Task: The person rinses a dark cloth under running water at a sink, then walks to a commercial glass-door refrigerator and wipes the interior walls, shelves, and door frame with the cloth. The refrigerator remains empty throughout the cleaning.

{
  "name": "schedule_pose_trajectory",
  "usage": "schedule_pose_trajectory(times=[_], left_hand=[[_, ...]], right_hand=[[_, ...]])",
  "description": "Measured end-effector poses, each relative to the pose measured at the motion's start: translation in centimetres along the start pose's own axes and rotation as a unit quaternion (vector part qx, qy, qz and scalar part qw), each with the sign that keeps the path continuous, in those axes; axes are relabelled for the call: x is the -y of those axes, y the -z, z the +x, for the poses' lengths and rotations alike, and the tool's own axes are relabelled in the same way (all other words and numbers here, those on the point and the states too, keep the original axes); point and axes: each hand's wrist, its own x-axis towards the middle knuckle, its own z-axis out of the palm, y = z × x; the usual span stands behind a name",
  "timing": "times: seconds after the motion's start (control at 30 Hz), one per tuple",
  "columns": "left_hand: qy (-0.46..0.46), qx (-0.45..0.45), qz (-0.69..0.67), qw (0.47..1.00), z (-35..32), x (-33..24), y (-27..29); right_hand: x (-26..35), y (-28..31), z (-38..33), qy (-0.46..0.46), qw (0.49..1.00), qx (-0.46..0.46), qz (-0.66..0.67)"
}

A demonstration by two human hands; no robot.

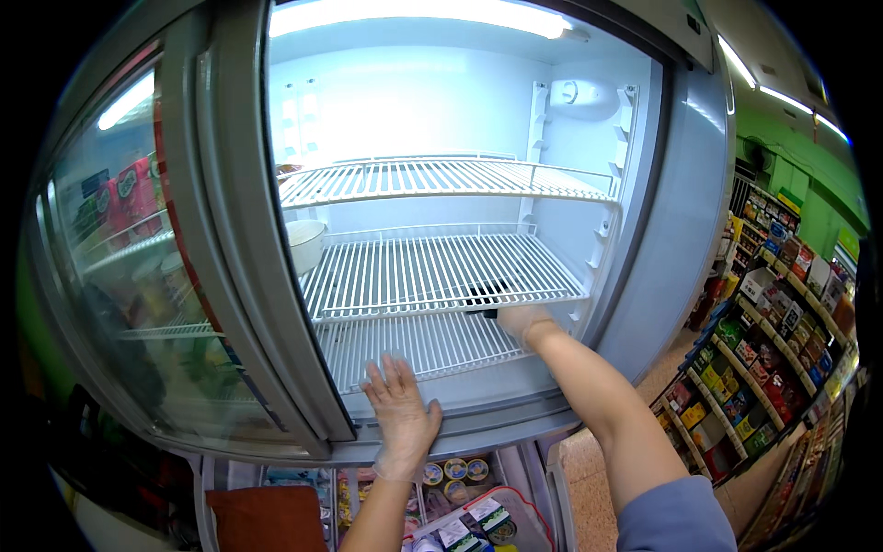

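My right hand, in a clear thin glove, reaches into the lit fridge under the middle wire shelf. It grips a black object, seen mostly through the white wires, so its kind is unclear. The bottom wire shelf lies just beneath that hand. My left hand, also gloved, is held with fingers spread by the front sill of the fridge, with nothing in it.
An upper wire shelf spans the cabinet. A white tub stands at the left, beside the sliding glass door. Below is an open freezer compartment with a brown cloth and several ice-cream cups. Stocked store shelves stand right.
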Motion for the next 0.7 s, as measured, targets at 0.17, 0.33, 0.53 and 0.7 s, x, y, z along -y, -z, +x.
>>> schedule_pose_trajectory(times=[0.17,0.33,0.53,0.7], left_hand=[[0.014,0.017,-0.013,1.000,0.3,-0.6,0.6],[0.022,0.012,-0.015,1.000,0.3,-0.6,1.4],[0.015,0.035,-0.015,0.999,0.8,-1.3,1.4],[0.039,0.060,-0.014,0.997,0.3,-1.1,1.7]], right_hand=[[0.9,0.6,-1.2,-0.027,0.987,0.112,-0.113],[4.9,0.6,-2.2,0.055,0.990,0.099,-0.087],[10.2,-10.3,7.1,0.385,0.878,-0.274,-0.071],[14.6,-8.5,9.6,0.299,0.950,-0.057,0.068]])
